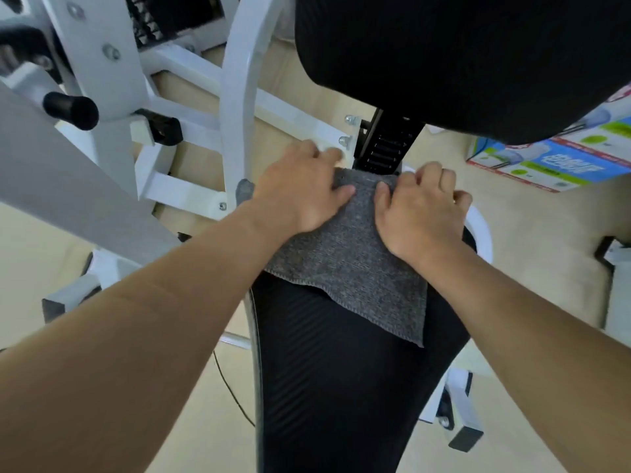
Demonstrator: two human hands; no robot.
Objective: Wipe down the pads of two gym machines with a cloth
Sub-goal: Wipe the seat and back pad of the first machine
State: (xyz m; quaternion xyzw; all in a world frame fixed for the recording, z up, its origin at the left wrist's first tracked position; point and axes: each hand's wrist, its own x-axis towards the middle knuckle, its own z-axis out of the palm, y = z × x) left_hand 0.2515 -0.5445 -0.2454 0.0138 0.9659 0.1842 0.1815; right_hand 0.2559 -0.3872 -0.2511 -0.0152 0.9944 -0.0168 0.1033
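- A grey cloth [348, 264] lies spread across the far end of a gym machine's black seat pad [341, 397]; its near corner points toward the right side of the pad.
- The left hand [300, 189] holds the cloth's far left edge, fingers curled over it, thumb flat on the fabric; the right hand [421, 209] holds the far right edge, knuckles up, fingers curled, thumb on the cloth.
- A black back pad [461, 63] looms above; white frame [239, 97] at left; printed cartons [546, 165] on the floor, right.
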